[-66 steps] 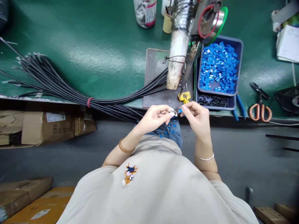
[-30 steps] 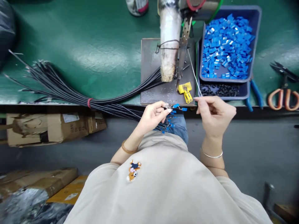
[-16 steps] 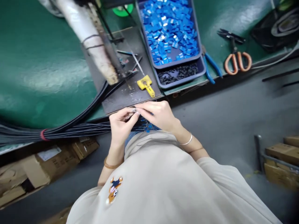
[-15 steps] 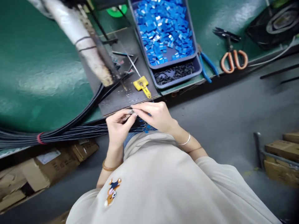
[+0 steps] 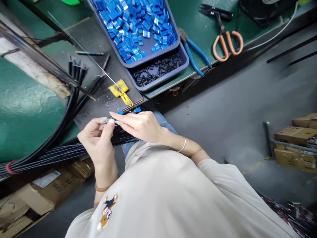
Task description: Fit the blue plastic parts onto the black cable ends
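Cable bundle cut off left, tray cut off top, pinched piece indistinct

Pliers betw. tray & scissors, on bench.

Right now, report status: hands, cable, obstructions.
Left hand pinching one end of black cable bundle. Right hand fingers touching same spot, grip unclear. Yellow tool on mat just beyond, apart from hands.
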Action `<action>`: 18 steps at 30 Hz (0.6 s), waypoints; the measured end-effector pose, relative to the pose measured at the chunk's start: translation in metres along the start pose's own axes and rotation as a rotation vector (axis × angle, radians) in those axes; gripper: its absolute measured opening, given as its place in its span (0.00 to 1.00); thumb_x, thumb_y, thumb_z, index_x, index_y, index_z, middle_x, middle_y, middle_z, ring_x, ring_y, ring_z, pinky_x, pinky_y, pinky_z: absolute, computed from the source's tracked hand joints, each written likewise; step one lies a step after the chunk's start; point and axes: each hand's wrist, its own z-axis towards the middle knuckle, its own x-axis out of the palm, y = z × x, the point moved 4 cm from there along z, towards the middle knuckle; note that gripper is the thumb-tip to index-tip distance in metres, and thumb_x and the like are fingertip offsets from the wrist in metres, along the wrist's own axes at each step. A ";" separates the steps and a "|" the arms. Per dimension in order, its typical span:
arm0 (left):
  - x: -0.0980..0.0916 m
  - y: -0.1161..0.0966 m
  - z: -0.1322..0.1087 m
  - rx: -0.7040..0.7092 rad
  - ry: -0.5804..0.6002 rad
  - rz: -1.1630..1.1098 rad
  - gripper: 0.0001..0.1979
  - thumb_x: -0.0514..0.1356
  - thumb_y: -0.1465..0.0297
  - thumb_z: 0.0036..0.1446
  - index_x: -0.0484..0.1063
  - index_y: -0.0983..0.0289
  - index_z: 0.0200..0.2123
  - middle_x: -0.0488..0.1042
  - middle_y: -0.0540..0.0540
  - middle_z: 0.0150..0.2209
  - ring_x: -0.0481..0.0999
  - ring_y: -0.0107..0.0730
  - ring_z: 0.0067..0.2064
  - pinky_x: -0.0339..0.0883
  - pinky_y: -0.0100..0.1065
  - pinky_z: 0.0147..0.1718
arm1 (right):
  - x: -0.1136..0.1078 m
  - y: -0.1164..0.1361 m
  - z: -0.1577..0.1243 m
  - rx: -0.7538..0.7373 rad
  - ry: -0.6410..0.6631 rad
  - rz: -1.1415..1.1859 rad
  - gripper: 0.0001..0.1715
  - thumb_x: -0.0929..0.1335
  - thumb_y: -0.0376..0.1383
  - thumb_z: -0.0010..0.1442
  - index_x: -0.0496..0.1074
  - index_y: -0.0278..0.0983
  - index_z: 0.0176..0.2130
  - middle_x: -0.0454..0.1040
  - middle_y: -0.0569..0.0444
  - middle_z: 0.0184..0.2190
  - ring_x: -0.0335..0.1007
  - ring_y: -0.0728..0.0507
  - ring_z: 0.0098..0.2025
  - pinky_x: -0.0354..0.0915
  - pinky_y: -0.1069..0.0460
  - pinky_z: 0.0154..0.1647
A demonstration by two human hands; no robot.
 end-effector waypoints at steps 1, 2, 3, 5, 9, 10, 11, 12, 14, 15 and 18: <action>0.001 -0.003 -0.001 0.005 -0.052 -0.033 0.06 0.69 0.71 0.46 0.75 0.64 0.27 0.56 0.42 0.16 0.48 0.16 0.18 0.41 0.28 0.18 | 0.001 0.001 0.000 -0.003 -0.007 0.000 0.22 0.57 0.39 0.72 0.67 0.39 0.59 0.81 0.57 0.45 0.77 0.53 0.38 0.66 0.57 0.38; 0.002 -0.006 -0.002 0.017 -0.097 -0.066 0.06 0.69 0.74 0.44 0.74 0.66 0.26 0.57 0.42 0.16 0.49 0.15 0.18 0.41 0.27 0.17 | 0.002 0.001 0.000 -0.008 -0.014 -0.001 0.23 0.56 0.39 0.72 0.67 0.39 0.60 0.81 0.58 0.45 0.77 0.53 0.38 0.66 0.57 0.37; 0.004 -0.008 -0.003 0.013 -0.095 -0.093 0.06 0.68 0.75 0.43 0.73 0.67 0.26 0.57 0.42 0.15 0.49 0.15 0.17 0.40 0.27 0.17 | 0.003 0.002 -0.001 -0.013 -0.020 -0.001 0.23 0.56 0.39 0.72 0.66 0.39 0.61 0.81 0.58 0.45 0.77 0.53 0.38 0.66 0.56 0.36; 0.006 -0.011 -0.005 0.011 -0.094 -0.121 0.05 0.66 0.77 0.43 0.72 0.68 0.25 0.57 0.42 0.15 0.48 0.15 0.17 0.38 0.27 0.17 | 0.006 0.004 -0.001 -0.018 -0.030 -0.002 0.24 0.56 0.39 0.72 0.66 0.38 0.61 0.81 0.58 0.44 0.76 0.53 0.37 0.65 0.56 0.35; 0.005 -0.012 -0.005 -0.010 -0.079 -0.112 0.05 0.65 0.79 0.42 0.71 0.69 0.25 0.55 0.41 0.16 0.48 0.15 0.18 0.39 0.26 0.17 | 0.010 0.006 -0.001 -0.013 -0.047 0.003 0.23 0.56 0.38 0.72 0.68 0.39 0.60 0.81 0.58 0.44 0.76 0.53 0.37 0.66 0.56 0.36; 0.005 -0.012 -0.005 -0.008 -0.076 -0.109 0.05 0.65 0.79 0.42 0.71 0.69 0.25 0.55 0.41 0.16 0.48 0.15 0.18 0.39 0.26 0.17 | 0.010 0.006 -0.001 -0.013 -0.048 0.004 0.22 0.56 0.37 0.72 0.68 0.39 0.59 0.81 0.58 0.44 0.76 0.53 0.37 0.66 0.55 0.37; 0.004 -0.012 -0.006 -0.005 -0.074 -0.109 0.05 0.65 0.79 0.42 0.71 0.69 0.25 0.55 0.41 0.16 0.48 0.15 0.18 0.39 0.26 0.17 | 0.010 0.006 -0.001 -0.013 -0.047 0.004 0.22 0.56 0.37 0.72 0.68 0.39 0.59 0.81 0.58 0.43 0.76 0.53 0.37 0.66 0.55 0.37; 0.004 -0.013 -0.006 -0.003 -0.074 -0.109 0.06 0.65 0.78 0.42 0.71 0.69 0.26 0.55 0.41 0.15 0.48 0.16 0.18 0.39 0.26 0.17 | 0.011 0.006 -0.001 -0.010 -0.046 0.003 0.22 0.56 0.37 0.71 0.68 0.39 0.59 0.81 0.59 0.42 0.76 0.53 0.36 0.66 0.55 0.37; 0.003 -0.013 -0.007 -0.013 -0.078 -0.106 0.06 0.66 0.78 0.43 0.71 0.69 0.26 0.56 0.41 0.16 0.48 0.16 0.17 0.39 0.26 0.17 | 0.012 0.005 -0.001 -0.002 -0.042 0.009 0.22 0.56 0.37 0.71 0.68 0.39 0.59 0.81 0.59 0.42 0.76 0.52 0.36 0.67 0.55 0.37; 0.003 -0.012 -0.007 -0.020 -0.080 -0.103 0.06 0.66 0.77 0.43 0.71 0.69 0.27 0.56 0.41 0.16 0.48 0.16 0.17 0.39 0.26 0.17 | 0.012 0.004 -0.002 0.003 -0.041 0.018 0.23 0.57 0.38 0.71 0.68 0.39 0.60 0.81 0.59 0.43 0.77 0.52 0.36 0.68 0.55 0.37; 0.003 -0.011 -0.008 -0.022 -0.078 -0.057 0.07 0.67 0.75 0.45 0.71 0.68 0.27 0.56 0.42 0.16 0.49 0.16 0.18 0.41 0.26 0.17 | 0.012 0.001 -0.002 0.001 -0.044 0.055 0.23 0.56 0.38 0.71 0.67 0.38 0.60 0.80 0.58 0.47 0.78 0.52 0.39 0.69 0.56 0.41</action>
